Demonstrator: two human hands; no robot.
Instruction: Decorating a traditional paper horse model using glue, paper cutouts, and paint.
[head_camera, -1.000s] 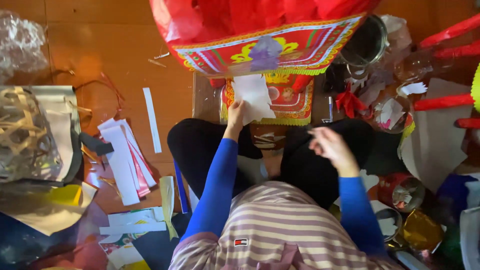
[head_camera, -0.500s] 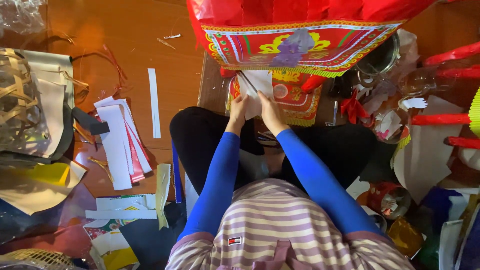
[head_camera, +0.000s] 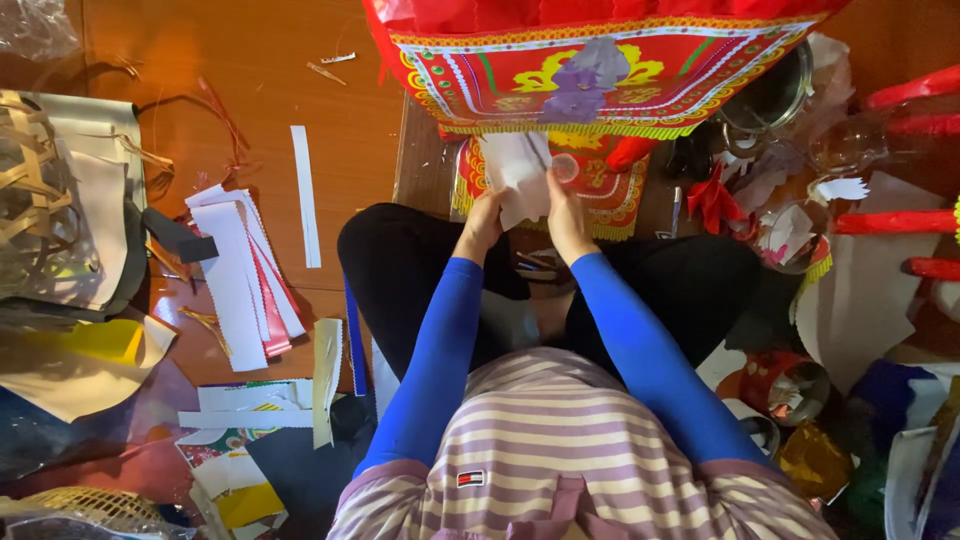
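I sit cross-legged on a wooden floor, blue sleeves stretched forward. My left hand (head_camera: 484, 218) and my right hand (head_camera: 566, 212) both grip a white sheet of paper (head_camera: 516, 170), one at each side of its lower edge. The sheet is held above a small red and yellow patterned panel (head_camera: 610, 195) lying on a low wooden board (head_camera: 420, 160). Just beyond hangs a large red object with a decorated red, yellow and green fringed border (head_camera: 600, 75). A round spot near my right thumb is too small to identify.
A stack of white and red paper strips (head_camera: 240, 275) and a single white strip (head_camera: 304, 195) lie on the floor to my left, beside woven bamboo and paper scraps (head_camera: 45, 200). Red sticks (head_camera: 910, 220), a metal bowl (head_camera: 775, 95), tins and paper bits crowd the right.
My right hand has come in from the right and joined the left on the white sheet. The view has shifted a little, and the sheet now sits between both hands.
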